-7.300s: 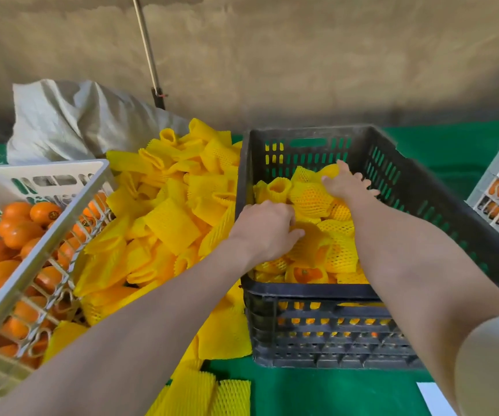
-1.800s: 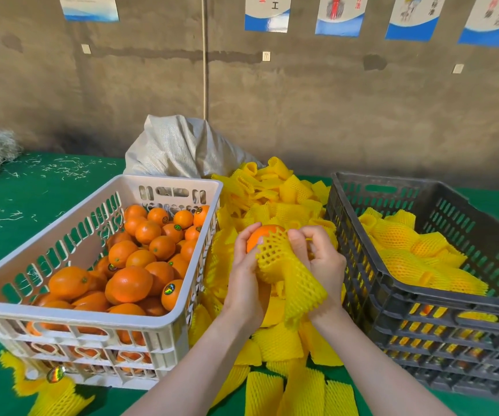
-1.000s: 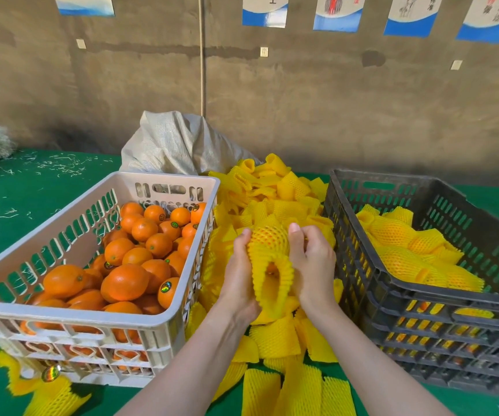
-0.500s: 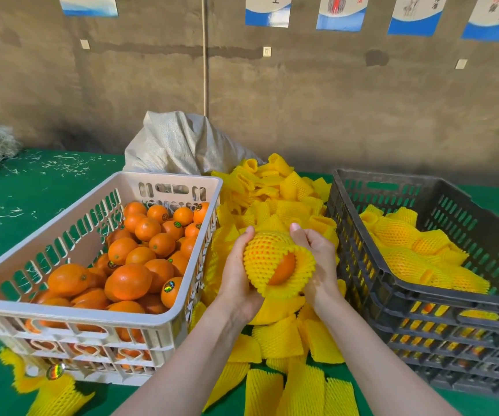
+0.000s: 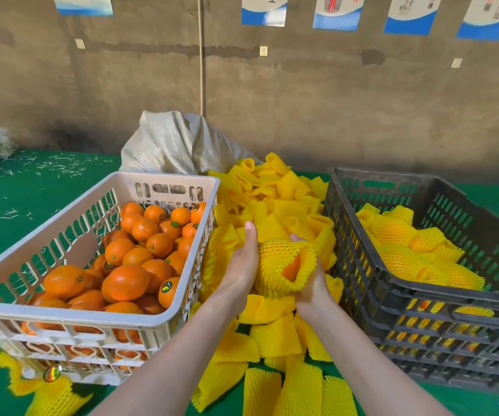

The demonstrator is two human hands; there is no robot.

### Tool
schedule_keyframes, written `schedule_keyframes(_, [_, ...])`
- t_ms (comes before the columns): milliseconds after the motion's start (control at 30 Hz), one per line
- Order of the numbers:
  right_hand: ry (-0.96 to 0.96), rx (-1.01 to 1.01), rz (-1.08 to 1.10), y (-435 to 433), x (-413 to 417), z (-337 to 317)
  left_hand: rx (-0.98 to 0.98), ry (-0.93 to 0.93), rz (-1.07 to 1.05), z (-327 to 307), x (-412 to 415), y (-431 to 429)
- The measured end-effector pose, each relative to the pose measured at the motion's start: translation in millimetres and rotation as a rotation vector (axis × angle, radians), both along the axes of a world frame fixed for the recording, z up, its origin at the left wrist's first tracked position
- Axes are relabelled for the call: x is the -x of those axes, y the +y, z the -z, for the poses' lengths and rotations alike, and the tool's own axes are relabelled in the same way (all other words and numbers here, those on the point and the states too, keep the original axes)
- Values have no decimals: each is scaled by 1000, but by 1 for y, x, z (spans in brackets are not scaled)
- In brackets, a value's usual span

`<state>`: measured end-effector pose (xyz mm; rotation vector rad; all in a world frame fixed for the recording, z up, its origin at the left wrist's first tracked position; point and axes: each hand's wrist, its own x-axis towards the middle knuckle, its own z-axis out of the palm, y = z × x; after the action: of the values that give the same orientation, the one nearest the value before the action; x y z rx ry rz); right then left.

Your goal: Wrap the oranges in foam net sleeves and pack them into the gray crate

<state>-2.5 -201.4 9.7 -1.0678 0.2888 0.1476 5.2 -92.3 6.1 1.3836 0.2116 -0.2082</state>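
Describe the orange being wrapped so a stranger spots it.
Between the white plastic crate and gray plastic crate lies a heap of yellow foam net sleeves. Over it, the left hand and right hand hold one sleeved orange, the only fruit in hand.

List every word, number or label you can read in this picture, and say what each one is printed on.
"工": black, on the poster just right of the cord; rest cropped.
"法": red, likely, on the next poster; cropped.
Two right-hand posters: characters blurred, unreadable.
Stickers on the oranges: too small.
Moulded lettering on the white crate: unreadable.
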Motion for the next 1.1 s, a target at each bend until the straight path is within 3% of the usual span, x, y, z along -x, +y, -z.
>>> schedule_keyframes(133, [-21, -79, 81, -1, -3, -4, -88, -127, -81, 9, 4, -6])
schedule_keyframes(267, [-17, -106, 74, 2, -2, -1, 45, -225, -268, 10, 5, -13])
schedule_keyframes(433, [-8, -204, 18, 1, 0, -2, 5, -416, -275, 9, 8, -9])
schedule_keyframes(667, [-101, -256, -59, 2, 2, -4, 56, -475, -200, 4, 8, 0])
schedule_keyframes(900, [-123, -313, -144, 3, 6, -5, -204, -747, -324, 15, 8, -2])
schedule_keyframes(1000, [-156, -263, -151, 5, 8, -7, -195, -755, -315, 17, 7, -1])
schedule_keyframes(1100, [-340, -48, -93, -2, 7, -5, -329, -661, -279, 18, 3, 2])
